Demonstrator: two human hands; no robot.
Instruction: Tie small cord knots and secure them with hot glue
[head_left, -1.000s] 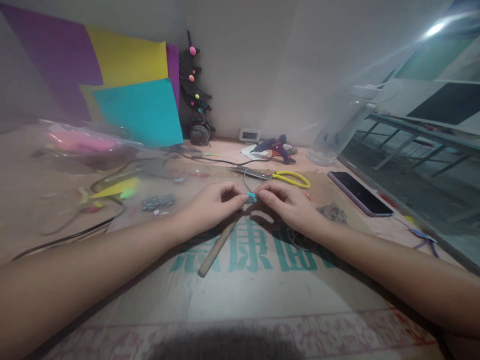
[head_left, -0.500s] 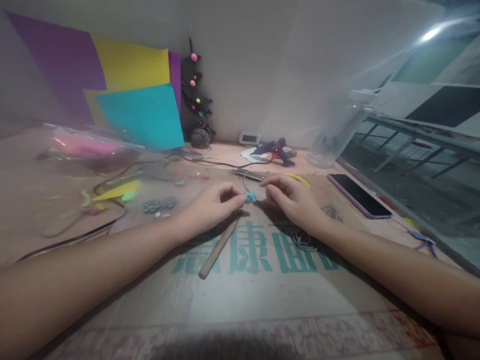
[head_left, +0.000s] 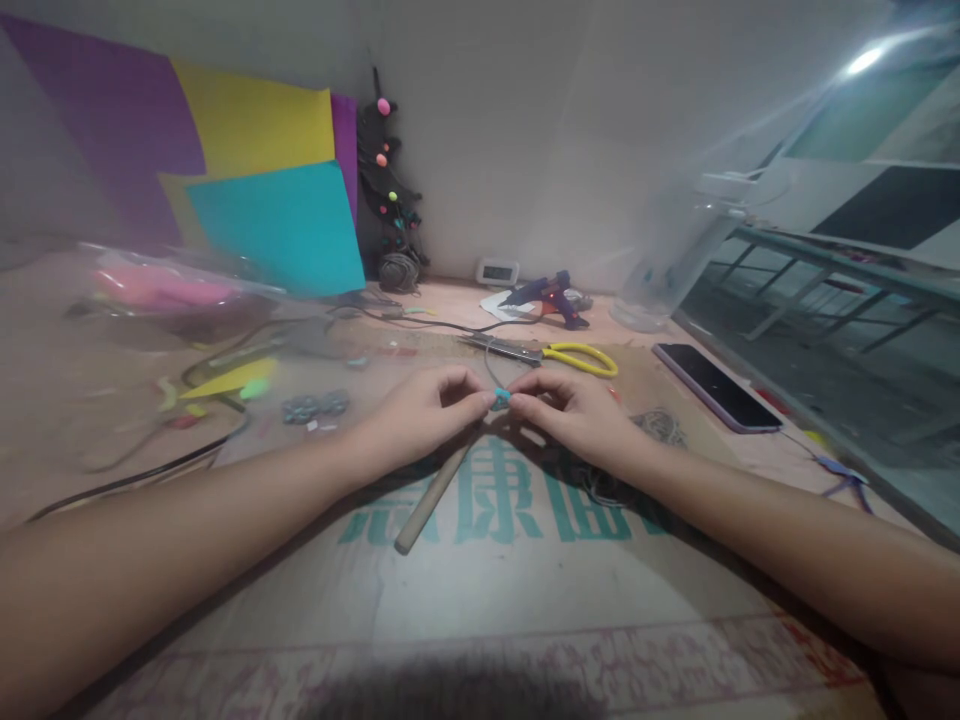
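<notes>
Between my fingertips sits a small turquoise piece (head_left: 501, 398) with a thin grey cord (head_left: 491, 360) curving up behind it; its exact kind is too small to make out. My left hand (head_left: 431, 408) pinches its left side between thumb and forefinger. From the right, my right hand (head_left: 570, 408) closes thumb and forefinger on its other side. Below my left hand a round wooden stick (head_left: 431, 503) lies aslant on the printed cardboard (head_left: 480, 590). Just beyond my hands rest scissors with yellow handles (head_left: 581, 358). Coils of grey cord (head_left: 660, 428) lie beside and partly under my right forearm.
A glue gun (head_left: 551, 298) and a small digital clock (head_left: 497, 271) stand near the wall. To the right are a phone (head_left: 716, 388) and a clear plastic jug (head_left: 660, 270). Small grey coiled pieces (head_left: 315, 405), yellow scraps (head_left: 229, 378) and a black cable (head_left: 142, 474) lie left.
My right hand drew back from the turquoise piece half a second ago, covering the scissors' handles, and has returned to pinch it. My left hand keeps its hold.
</notes>
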